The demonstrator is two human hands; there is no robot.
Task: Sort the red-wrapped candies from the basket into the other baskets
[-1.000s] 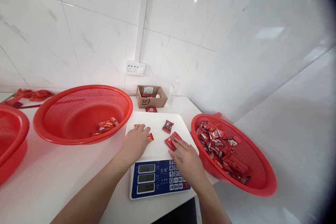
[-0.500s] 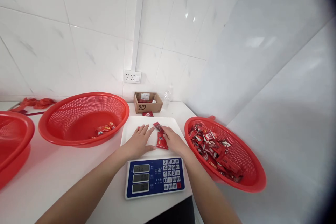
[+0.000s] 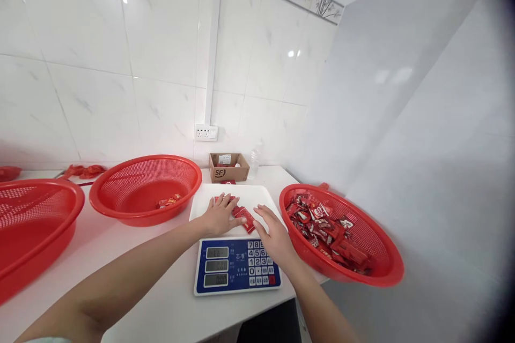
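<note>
Small red snack packets (image 3: 246,220) lie on the white pan (image 3: 257,198) of a digital scale. My left hand (image 3: 219,217) is over the pan, its fingers spread and resting on or just above the packets; its thumb reaches the nearest one. Fingers apart and holding nothing, my right hand (image 3: 273,233) hovers by the pan's right side, over the corner of the blue keypad panel (image 3: 239,286). Part of the packets is hidden under my left hand. Three small displays (image 3: 216,266) show on the panel, their digits hard to read.
To the right, a red mesh basket (image 3: 386,273) holds many red packets and overhangs the table edge. On the left stand another red basket (image 3: 100,203) with a few packets and a third basket (image 3: 76,209). A cardboard box (image 3: 237,174) and clear bottle (image 3: 254,161) are behind the scale.
My right hand has left the packets and drawn back toward the keypad. The packets now lie slanted, closer to my left hand. The camera view has tilted upward.
</note>
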